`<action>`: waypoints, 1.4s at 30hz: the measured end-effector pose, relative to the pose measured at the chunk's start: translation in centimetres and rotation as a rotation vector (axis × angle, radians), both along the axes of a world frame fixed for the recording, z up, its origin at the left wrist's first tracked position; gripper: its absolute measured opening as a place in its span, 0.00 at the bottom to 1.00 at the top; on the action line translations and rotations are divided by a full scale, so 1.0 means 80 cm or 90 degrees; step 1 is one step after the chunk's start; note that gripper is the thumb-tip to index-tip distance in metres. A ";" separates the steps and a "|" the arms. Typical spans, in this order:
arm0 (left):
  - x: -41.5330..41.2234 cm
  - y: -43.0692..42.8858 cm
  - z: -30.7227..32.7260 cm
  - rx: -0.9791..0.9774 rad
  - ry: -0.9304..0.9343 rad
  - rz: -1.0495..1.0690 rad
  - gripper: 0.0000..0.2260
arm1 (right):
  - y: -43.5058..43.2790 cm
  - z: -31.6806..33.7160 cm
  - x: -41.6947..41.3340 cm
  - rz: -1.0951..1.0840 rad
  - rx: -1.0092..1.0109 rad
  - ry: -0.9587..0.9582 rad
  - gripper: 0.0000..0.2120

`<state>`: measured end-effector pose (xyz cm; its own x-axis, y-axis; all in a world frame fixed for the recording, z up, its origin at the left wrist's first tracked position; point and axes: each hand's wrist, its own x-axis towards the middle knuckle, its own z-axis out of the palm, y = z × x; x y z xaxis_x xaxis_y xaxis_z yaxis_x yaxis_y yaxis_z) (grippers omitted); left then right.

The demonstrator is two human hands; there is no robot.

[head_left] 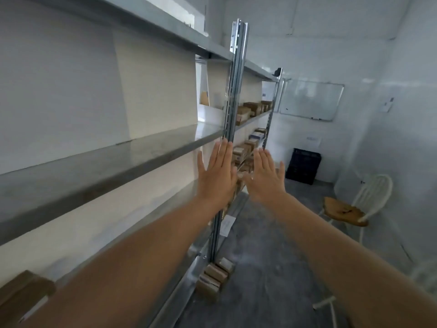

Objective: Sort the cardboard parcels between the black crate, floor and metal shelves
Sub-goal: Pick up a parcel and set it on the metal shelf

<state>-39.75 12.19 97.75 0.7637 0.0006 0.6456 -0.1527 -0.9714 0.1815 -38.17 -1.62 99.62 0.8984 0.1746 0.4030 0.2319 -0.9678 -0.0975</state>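
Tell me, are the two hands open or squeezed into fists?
Open. The left hand and right hand both show straight, spread fingers, holding nothing.

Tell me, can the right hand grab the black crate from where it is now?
Probably not. The right hand is held up open in mid-air, and the black crate sits on the floor against the far wall, well beyond it. The floor between looks free, so walking closer should do it.
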 end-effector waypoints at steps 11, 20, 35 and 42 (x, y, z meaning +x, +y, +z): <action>0.072 0.043 -0.093 0.009 0.112 -0.055 0.27 | 0.042 -0.110 0.041 -0.055 -0.009 0.152 0.33; 0.120 -0.016 -0.144 0.018 0.176 -0.086 0.27 | -0.012 -0.153 0.095 -0.070 0.011 0.184 0.33; 0.261 -0.180 -0.178 0.039 0.220 -0.005 0.27 | -0.186 -0.217 0.259 -0.021 0.102 0.222 0.32; 0.291 -0.229 -0.240 0.021 0.273 0.036 0.27 | -0.235 -0.280 0.294 -0.015 0.102 0.280 0.32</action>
